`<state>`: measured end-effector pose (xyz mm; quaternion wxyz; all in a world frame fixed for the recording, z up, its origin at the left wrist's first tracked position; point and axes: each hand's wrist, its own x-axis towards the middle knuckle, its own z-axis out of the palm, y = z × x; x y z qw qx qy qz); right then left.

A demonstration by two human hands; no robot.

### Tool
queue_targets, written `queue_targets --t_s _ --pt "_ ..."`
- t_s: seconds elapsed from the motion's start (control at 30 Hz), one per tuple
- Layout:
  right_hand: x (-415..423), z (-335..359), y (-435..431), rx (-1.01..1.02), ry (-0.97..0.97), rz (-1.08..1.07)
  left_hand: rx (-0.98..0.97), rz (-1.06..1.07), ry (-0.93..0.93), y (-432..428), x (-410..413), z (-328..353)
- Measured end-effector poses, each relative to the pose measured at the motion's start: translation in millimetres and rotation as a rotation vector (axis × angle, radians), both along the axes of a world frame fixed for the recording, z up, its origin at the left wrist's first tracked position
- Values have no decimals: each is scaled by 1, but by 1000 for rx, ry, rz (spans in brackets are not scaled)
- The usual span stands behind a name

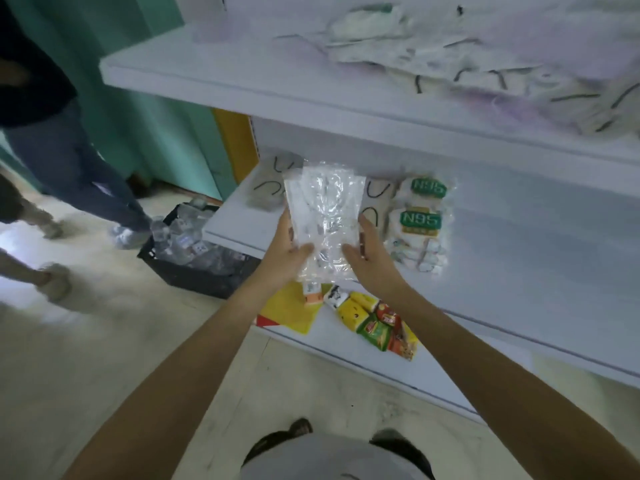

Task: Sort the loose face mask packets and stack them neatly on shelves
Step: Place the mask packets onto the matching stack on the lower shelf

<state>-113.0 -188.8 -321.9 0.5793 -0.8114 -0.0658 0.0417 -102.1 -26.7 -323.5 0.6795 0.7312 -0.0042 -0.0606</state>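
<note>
A small bundle of clear plastic face mask packets [323, 206] is held upright between both hands in front of the middle shelf [519, 258]. My left hand [285, 251] grips its left edge, thumb on the front. My right hand [369, 256] grips its right edge. On the middle shelf behind lie grey masks with black loops [273, 181], more of them [375, 199], and a stack of N95 packets [420, 221] on the right. The top shelf [242, 74] carries a loose heap of white mask packets [450, 60].
The bottom shelf [363, 355] holds colourful snack packets [377, 323] and a yellow sheet [289, 311]. A black crate of plastic bottles [194, 251] stands on the floor to the left. Other persons' legs [79, 174] are at the left. My shoes [294, 431] are near the shelf base.
</note>
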Motion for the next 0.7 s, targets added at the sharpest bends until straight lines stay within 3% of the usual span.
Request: queue_targets --t_s 0.07,0.2,0.4,0.5,0.7 --pt "4 -23 20 111 222 -20 -21 47 84 14 12 -18" --pt "13 -59 48 190 417 -134 -10 -72 201 23 30 -47" --pt "61 -80 58 280 585 -350 -86 -15 446 25 77 -69" --pt "105 -82 58 327 605 -415 1 -44 560 35 116 -74" --pt "179 -89 80 375 699 -382 113 43 442 59 188 -87"
